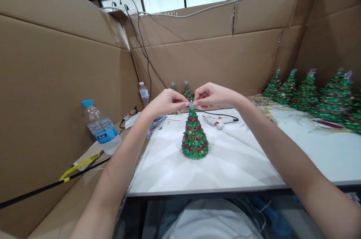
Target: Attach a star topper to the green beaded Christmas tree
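A small green Christmas tree (194,139) with red garlands and little baubles stands upright on the white table (225,167). My left hand (166,102) and my right hand (211,95) meet just above its tip. Both are closed in a pinch on the small silvery topper (191,103) at the tree's peak. The fingertips of the two hands nearly touch each other there.
A white glue gun (218,120) with a black cord lies behind the tree. Several finished trees (310,92) line the right side, two more (186,91) at the back. Water bottles (101,128) stand left by the cardboard walls (56,92). Straw-like scraps (267,109) lie at right.
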A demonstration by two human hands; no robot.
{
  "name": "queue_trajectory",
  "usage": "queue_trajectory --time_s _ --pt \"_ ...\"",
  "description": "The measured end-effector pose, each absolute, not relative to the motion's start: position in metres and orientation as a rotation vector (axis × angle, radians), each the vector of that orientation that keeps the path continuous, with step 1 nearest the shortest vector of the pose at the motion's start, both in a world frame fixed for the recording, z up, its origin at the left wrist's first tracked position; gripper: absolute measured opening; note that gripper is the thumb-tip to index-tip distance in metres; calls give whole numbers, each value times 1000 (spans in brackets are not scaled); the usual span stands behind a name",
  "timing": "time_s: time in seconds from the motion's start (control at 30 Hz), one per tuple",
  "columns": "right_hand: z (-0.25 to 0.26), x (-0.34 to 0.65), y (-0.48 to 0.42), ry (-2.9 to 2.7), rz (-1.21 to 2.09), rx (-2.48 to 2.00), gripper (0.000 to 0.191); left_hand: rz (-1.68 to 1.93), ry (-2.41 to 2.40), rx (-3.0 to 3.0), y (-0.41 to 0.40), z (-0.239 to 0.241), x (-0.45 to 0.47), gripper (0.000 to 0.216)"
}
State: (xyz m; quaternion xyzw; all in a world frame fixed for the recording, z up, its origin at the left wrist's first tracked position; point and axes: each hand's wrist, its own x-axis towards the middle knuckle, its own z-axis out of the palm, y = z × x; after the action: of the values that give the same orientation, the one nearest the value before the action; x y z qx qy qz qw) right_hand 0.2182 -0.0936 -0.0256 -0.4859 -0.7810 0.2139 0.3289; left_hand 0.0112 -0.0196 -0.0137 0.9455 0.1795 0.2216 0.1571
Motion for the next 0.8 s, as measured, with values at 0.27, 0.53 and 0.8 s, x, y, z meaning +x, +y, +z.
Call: queue_trajectory --time_s 0.27,0.53,0.8 --pt "-25 218 -94 -2044 571 -1264 11 638 523 2725 -20 -14 11 33" --pt "-26 219 -93 -2041 563 -1265 13 635 524 2709 -20 -14 11 33" --pt "-26 218 -93 -2042 563 -1260 12 637 506 2709 -20 -14 11 32"
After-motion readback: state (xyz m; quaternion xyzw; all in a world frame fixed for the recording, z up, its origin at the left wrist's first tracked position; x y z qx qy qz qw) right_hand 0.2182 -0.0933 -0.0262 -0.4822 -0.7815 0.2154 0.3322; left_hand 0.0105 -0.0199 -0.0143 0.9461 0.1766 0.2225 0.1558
